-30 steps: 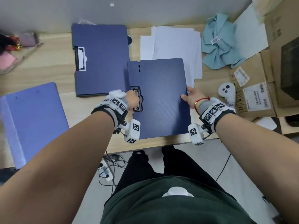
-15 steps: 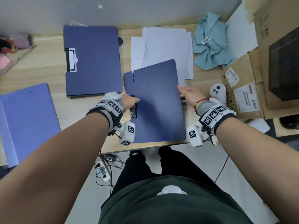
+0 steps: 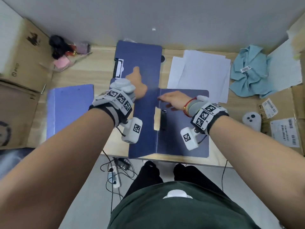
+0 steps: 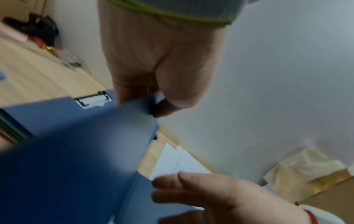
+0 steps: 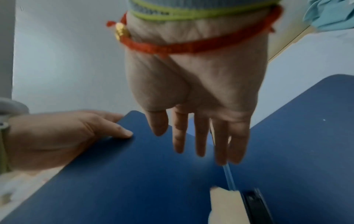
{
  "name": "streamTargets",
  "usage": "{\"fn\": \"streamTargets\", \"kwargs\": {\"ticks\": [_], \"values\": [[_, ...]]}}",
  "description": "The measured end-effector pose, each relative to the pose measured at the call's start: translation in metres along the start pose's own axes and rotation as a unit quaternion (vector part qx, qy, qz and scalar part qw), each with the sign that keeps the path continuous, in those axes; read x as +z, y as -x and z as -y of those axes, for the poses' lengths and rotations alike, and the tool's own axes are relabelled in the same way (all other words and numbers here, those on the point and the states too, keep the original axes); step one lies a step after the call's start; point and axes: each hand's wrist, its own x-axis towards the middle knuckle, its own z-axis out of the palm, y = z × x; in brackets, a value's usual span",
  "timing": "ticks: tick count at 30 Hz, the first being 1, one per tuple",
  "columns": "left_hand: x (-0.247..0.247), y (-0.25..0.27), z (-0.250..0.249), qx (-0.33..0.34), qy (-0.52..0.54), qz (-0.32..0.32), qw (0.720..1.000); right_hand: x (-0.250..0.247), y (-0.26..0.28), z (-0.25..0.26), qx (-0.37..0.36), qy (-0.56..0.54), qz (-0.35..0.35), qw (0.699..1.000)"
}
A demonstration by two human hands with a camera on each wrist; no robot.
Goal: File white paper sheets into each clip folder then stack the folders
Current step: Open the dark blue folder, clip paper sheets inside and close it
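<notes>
An open dark-blue clip folder (image 3: 181, 129) lay at the near edge of the wooden desk (image 3: 99, 71), its back panel flat and its black clip (image 3: 163, 119) beside the spine. The left hand (image 3: 136, 86) pinched the far corner of the folder's cover (image 3: 145, 121), thumb on one face and fingers on the other, holding it raised and swung to the left. The right hand (image 3: 173, 100) was released, its straight fingers (image 5: 199, 139) resting over the spine. A second dark-blue folder (image 3: 140, 60) lay closed at the far side, with loose white paper sheets (image 3: 201, 75) to its right. A lighter blue folder (image 3: 69, 109) lay at the left.
</notes>
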Motion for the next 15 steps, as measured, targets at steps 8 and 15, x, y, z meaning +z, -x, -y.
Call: {"fn": "streamTargets", "kwargs": {"ticks": [8, 15], "values": [[-0.008, -0.039, 0.076, 0.020, -0.160, -0.010, 0.987, 0.011, -0.037, -0.059, 0.137, 0.322, 0.035, 0.936], [0.012, -0.061, 0.088, -0.038, -0.362, 0.006, 0.931, 0.004, -0.038, -0.072, 0.148, 0.298, 0.030, 0.942]]}}
